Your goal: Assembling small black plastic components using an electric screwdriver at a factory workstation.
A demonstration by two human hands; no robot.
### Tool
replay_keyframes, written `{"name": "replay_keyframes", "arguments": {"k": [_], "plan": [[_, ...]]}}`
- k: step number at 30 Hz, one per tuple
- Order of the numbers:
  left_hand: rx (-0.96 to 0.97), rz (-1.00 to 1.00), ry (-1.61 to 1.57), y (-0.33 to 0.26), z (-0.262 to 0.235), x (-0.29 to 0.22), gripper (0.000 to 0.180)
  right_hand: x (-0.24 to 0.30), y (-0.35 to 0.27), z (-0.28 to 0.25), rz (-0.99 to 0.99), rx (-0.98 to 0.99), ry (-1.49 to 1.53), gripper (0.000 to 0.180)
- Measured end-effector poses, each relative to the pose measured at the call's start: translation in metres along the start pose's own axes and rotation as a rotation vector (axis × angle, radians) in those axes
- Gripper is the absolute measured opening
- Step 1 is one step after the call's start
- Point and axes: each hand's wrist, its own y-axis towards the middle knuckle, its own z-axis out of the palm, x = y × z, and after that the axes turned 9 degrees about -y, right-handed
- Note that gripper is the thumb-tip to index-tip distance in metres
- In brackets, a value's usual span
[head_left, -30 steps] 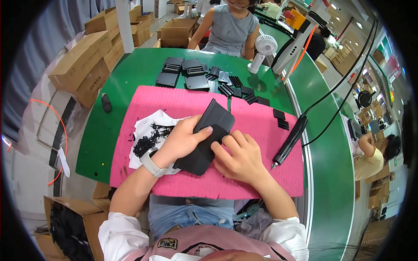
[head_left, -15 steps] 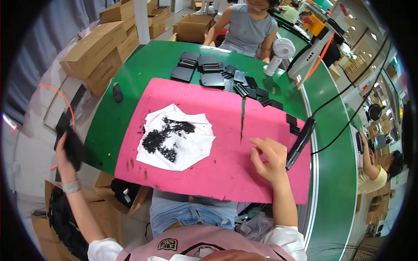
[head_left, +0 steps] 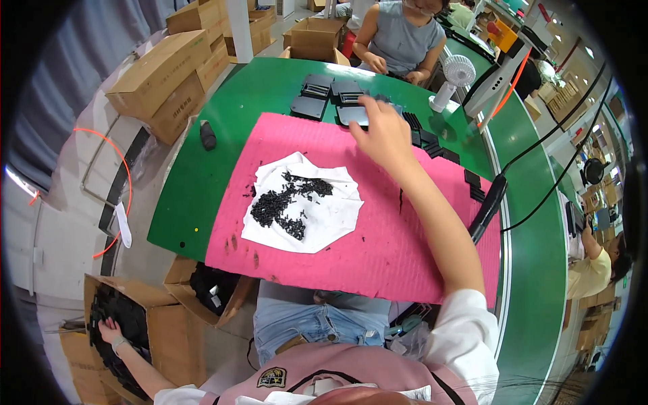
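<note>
My right hand [head_left: 386,137] reaches over the far edge of the pink mat, fingers apart, above the black plastic parts. Beside it lie flat black square covers [head_left: 308,106] and small ribbed black pieces [head_left: 429,138]. My left hand [head_left: 110,331] is down in a cardboard box at my left, among black parts [head_left: 121,311]; its grip is unclear against them. On the pink mat [head_left: 317,270] a white cloth [head_left: 331,226] carries a scattered heap of tiny black pieces [head_left: 270,208]. A black pen-shaped tool with a cord [head_left: 489,209] rests at the mat's right side.
A second cardboard box [head_left: 181,273] with black contents stands by my legs. Across the green table [head_left: 182,202] sits a person [head_left: 405,37], near a small white fan [head_left: 459,71]. A dark grey object [head_left: 207,135] lies at the table's far left.
My left hand has dropped from beside the table, where it held a black part, into the box. My right hand has moved from over the mat up to the black parts behind it.
</note>
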Motion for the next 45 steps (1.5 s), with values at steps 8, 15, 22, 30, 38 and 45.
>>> {"name": "replay_keyframes", "arguments": {"k": [8,15,22,30,38,45], "plan": [[0.806,0.031,0.074,-0.245,0.175,0.037,0.03,-0.012,0.035,0.08,0.45,0.329,-0.135,0.067],[1.688,-0.14,0.027,-0.561,0.242,0.07,0.053,0.031,-0.002,-0.008,0.393,-0.022,0.385,0.06],[1.904,-0.308,-0.01,-0.701,0.259,0.115,0.036,0.047,-0.053,-0.071,-0.003,0.068,0.591,0.059],[2.005,-0.513,0.135,-0.7,0.26,0.141,0.028,-0.095,-0.035,0.006,0.176,0.072,-0.083,0.032],[1.952,-0.52,0.11,-0.685,0.26,0.138,0.033,-0.093,-0.019,0.027,0.159,0.185,-0.205,0.014],[1.939,-0.613,0.12,-0.685,0.262,0.138,0.032,-0.063,-0.025,-0.031,0.369,0.034,0.764,0.018]]}}
